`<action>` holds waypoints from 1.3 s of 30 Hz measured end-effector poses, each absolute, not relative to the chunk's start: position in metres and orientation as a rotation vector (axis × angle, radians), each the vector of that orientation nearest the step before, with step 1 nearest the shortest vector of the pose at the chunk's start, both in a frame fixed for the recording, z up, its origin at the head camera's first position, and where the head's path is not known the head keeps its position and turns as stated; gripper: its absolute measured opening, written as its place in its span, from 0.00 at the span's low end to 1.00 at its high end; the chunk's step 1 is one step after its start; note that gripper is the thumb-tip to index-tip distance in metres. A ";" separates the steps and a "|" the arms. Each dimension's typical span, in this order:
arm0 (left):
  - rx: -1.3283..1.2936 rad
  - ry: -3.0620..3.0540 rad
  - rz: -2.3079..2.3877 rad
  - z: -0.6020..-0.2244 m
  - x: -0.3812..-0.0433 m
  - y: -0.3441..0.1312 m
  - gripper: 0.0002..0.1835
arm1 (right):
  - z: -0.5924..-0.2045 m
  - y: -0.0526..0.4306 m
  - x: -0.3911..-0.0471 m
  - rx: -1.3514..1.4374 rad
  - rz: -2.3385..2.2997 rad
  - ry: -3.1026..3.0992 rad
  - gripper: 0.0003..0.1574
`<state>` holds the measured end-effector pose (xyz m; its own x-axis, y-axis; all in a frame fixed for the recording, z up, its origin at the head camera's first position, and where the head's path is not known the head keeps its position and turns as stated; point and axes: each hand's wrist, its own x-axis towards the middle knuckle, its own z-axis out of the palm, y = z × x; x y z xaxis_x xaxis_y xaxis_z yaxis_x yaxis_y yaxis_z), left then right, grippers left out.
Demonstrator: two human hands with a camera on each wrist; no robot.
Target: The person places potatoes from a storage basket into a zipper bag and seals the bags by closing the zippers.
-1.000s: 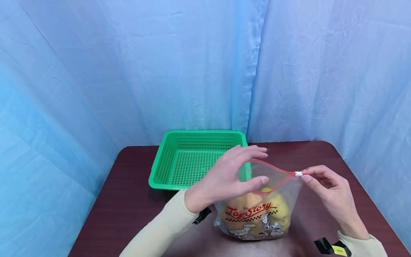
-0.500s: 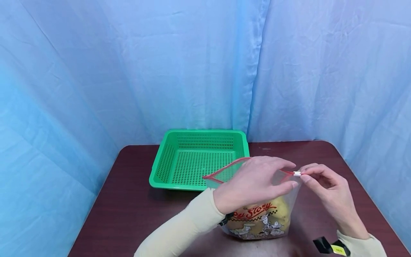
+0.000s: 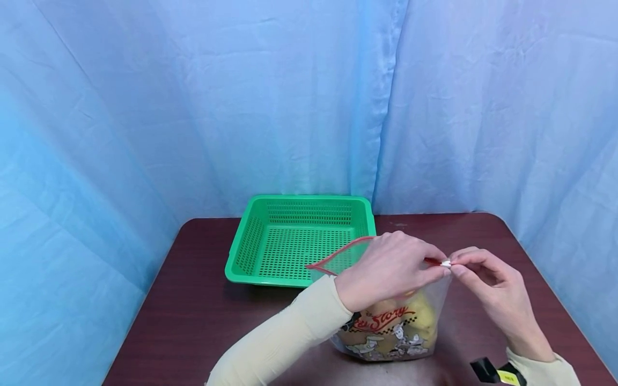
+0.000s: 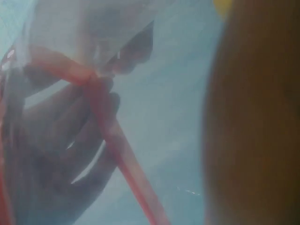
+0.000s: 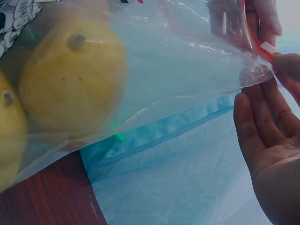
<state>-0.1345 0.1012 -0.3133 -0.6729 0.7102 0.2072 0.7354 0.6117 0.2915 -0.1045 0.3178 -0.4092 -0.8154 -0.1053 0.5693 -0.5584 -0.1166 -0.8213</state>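
Note:
A clear slider zip bag (image 3: 415,343) with red "Toy Story" lettering and a red zip edge stands on the table, its mouth gaping at the left. Smooth yellow fruit (image 5: 75,89) shows through its wall in the right wrist view. My left hand (image 3: 391,268) reaches across the bag's mouth, thumb and forefinger pinching at the white slider (image 3: 446,264). At the bag's right top corner, my right hand (image 3: 502,295) pinches the end of the zip just beside the slider. In the left wrist view the red zip strip (image 4: 126,164) runs close before the lens.
A green plastic basket (image 3: 236,252) with slotted walls sits behind and left of the bag, partly overlapped by its mouth. The dark red-brown table (image 3: 193,311) has rounded back corners. Light blue curtains (image 3: 289,107) hang behind and around it.
My left hand has moved right along the bag's mouth from its middle to the slider, and its thumb and forefinger have closed there. The right hand keeps its pinch on the corner.

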 end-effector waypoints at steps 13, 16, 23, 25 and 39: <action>-1.172 -2.767 -0.427 -0.314 -0.135 0.111 0.08 | -0.410 0.315 -0.102 0.733 2.026 -1.795 0.13; -1.170 -2.753 -0.392 -0.315 -0.134 0.111 0.09 | -0.411 0.314 -0.102 0.738 2.032 -1.767 0.12; -1.200 -2.693 -0.406 -0.317 -0.133 0.107 0.09 | -0.414 0.313 -0.103 0.795 2.036 -1.678 0.12; -1.209 -2.672 -0.404 -0.318 -0.133 0.104 0.09 | -0.414 0.312 -0.104 0.821 2.050 -1.650 0.12; -1.205 -2.657 -0.405 -0.320 -0.133 0.088 0.07 | -0.417 0.311 -0.106 0.804 2.100 -1.624 0.11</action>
<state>-0.1330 0.0881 -0.3199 -0.6494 0.7042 0.2869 0.7577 0.6312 0.1659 -0.1058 0.3108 -0.4168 -0.7706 -0.0561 0.6349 -0.6004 -0.2704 -0.7526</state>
